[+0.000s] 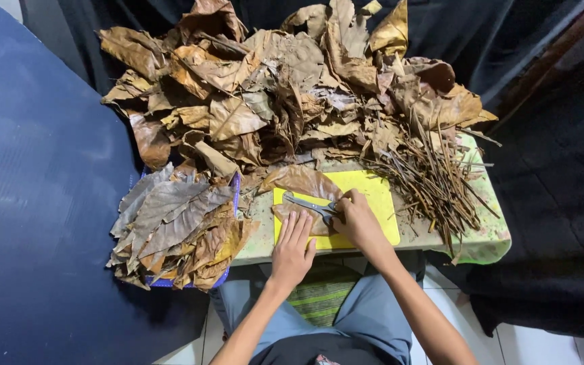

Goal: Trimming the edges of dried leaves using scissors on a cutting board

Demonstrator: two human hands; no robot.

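A dry brown leaf point(302, 181) lies across a yellow cutting board point(373, 192) on a small table. My left hand point(292, 249) rests flat on the near part of the leaf, fingers spread. My right hand point(356, 220) grips a pair of scissors point(311, 205) whose blades point left over the leaf. Both forearms reach in from the bottom of the view.
A big heap of dry brown leaves point(285, 81) covers the far side of the table. A pile of leaf stems point(430, 179) lies at the right. Flattened leaves point(174, 226) are stacked in a blue tray at the left. Dark cloth surrounds the table.
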